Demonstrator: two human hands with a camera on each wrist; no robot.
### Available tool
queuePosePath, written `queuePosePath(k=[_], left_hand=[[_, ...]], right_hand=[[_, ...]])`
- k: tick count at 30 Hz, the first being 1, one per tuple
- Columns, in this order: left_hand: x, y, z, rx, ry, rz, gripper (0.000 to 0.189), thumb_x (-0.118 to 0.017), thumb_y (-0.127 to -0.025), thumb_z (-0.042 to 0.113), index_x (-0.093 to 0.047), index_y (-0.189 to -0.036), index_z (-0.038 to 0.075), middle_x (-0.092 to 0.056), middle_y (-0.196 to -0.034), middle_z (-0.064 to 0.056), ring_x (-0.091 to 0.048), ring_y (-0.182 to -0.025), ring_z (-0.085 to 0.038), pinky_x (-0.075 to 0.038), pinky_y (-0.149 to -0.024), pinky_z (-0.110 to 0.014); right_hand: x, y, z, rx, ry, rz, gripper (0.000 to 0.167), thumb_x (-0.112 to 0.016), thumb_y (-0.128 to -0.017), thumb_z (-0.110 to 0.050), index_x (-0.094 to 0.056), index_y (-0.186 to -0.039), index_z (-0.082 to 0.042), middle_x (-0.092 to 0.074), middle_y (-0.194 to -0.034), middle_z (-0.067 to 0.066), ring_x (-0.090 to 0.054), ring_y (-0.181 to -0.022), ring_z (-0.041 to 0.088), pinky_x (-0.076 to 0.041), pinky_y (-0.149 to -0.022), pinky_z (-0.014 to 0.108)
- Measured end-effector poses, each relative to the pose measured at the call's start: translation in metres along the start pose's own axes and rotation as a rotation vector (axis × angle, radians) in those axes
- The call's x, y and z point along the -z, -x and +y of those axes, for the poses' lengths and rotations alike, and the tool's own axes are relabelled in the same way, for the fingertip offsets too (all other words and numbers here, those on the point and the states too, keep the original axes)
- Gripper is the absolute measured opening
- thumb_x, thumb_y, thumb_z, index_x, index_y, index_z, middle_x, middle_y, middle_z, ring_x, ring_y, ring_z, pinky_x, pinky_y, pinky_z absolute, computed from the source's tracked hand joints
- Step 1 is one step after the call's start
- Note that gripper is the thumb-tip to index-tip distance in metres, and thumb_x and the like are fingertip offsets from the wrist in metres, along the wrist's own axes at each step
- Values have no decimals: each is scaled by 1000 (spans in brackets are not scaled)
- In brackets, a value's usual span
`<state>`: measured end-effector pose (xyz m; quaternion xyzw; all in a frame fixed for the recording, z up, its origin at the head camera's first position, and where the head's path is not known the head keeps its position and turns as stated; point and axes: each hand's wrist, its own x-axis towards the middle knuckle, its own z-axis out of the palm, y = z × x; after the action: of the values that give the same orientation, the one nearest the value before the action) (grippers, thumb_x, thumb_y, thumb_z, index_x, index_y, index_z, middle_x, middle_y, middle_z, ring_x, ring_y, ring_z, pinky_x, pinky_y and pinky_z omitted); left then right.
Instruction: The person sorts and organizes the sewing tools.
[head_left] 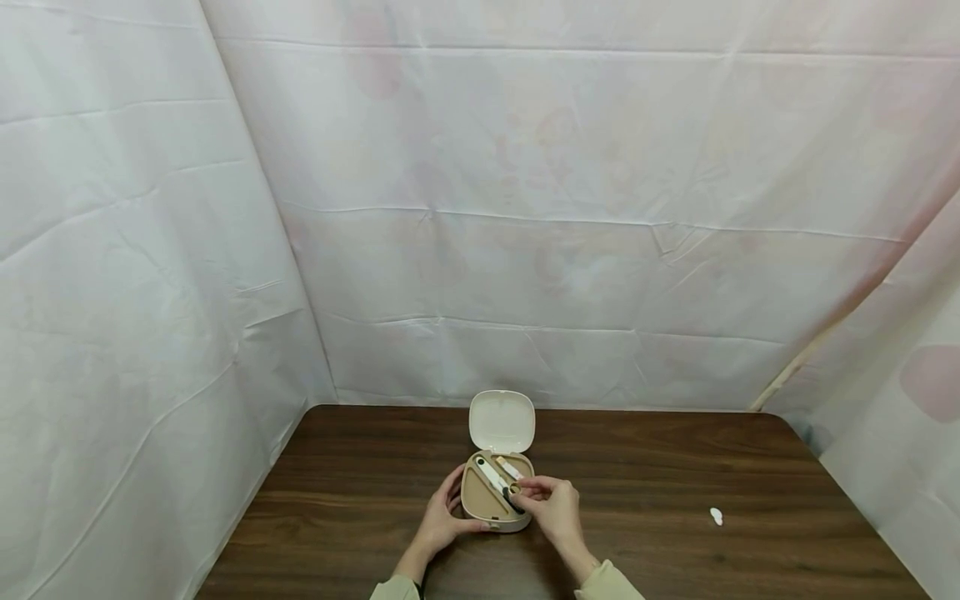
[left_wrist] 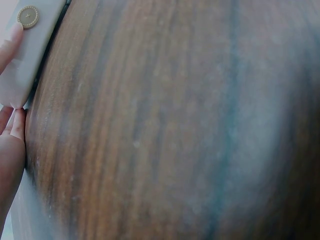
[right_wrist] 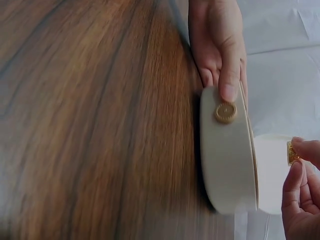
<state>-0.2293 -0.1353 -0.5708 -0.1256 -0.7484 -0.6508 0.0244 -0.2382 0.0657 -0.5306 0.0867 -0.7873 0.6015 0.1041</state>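
Observation:
A cream case (right_wrist: 227, 155) lies on the table with its lid (head_left: 502, 421) raised. Its beige tray (head_left: 480, 493) holds a slim white device (head_left: 491, 475) and a small white piece with an orange end (head_left: 508, 467). Something dark (head_left: 512, 500) lies by the device's lower end, partly behind fingers. My left hand (head_left: 441, 521) steadies the case from the left, thumb along the front beside a round gold button (right_wrist: 226, 112). Above the tray's right side, my right hand (head_left: 557, 508) pinches a small gold patterned ring-like piece (right_wrist: 292, 153) between thumb and fingertip.
A small white object (head_left: 716, 516) lies on the right part of the dark wooden table (head_left: 637, 467). Pale cloth (head_left: 562, 250) hangs behind the table's back edge and along both sides.

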Motion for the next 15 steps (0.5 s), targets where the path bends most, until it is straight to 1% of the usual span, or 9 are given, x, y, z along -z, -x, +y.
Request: queuePosePath(k=[3, 6, 7, 10, 13, 14, 15], left_hand=[[0, -1, -1, 6, 6, -2, 99, -82, -59, 8, -22, -137, -5, -28, -137, -24, -31, -122, -37, -36, -94, -29], [0, -1, -2, 7, 2, -2, 99, -82, -59, 8, -22, -137, -5, -28, -137, -25, -31, -122, -37, -37, -93, -29], [0, -1, -2, 6, 1, -1, 99, -82, -59, 8, -23, -136, -5, -28, -137, -25, -31, -122, -37, -37, -93, -29], [0, -1, -2, 2, -1, 0, 98, -82, -58, 8, -24, -136, -6, -29, -136, -25, -31, -122, -37, -37, -93, -29], [1, 0, -2, -5, -1, -1, 98, -82, -58, 8, -24, -136, -6, -30, -136, -25, -32, -122, -37, -37, -93, -29], [1, 0, -2, -7, -2, -2, 98, -82, -58, 8, -24, -136, -6, -30, -136, -25, -32, -121, -37, -37, -93, -30], [1, 0, -2, -9, -3, -2, 98, -82, -58, 8, -24, -136, -5, -30, -135, -25, -32, -121, -37, -37, -93, -30]], right_hand=[[-6, -2, -1, 57, -14, -5, 17, -78, -61, -2, -69, -75, 3, -63, -62, 4, -56, -53, 7, -47, -48, 19], [-13, -4, -1, 160, -34, -10, 15, -77, -63, -3, -68, -74, 3, -62, -60, 1, -55, -52, 5, -47, -46, 20], [-15, -4, -1, 210, -43, -5, 14, -77, -64, -4, -68, -73, 3, -62, -60, 0, -55, -52, 4, -46, -45, 19], [-20, -6, -3, 269, -60, -16, 14, -76, -65, -5, -68, -73, 3, -61, -59, -2, -54, -51, 3, -45, -43, 18], [-26, -9, -4, 210, -46, -35, 14, -76, -63, -2, -68, -74, 4, -61, -58, 0, -54, -51, 4, -45, -44, 18], [-28, -10, -4, 168, -33, -48, 16, -76, -62, -2, -68, -75, 4, -61, -59, 1, -54, -51, 4, -45, -45, 18], [-30, -11, -4, 150, -22, -55, 17, -77, -62, -2, -68, -75, 4, -62, -59, 2, -54, -51, 5, -45, -45, 18]])
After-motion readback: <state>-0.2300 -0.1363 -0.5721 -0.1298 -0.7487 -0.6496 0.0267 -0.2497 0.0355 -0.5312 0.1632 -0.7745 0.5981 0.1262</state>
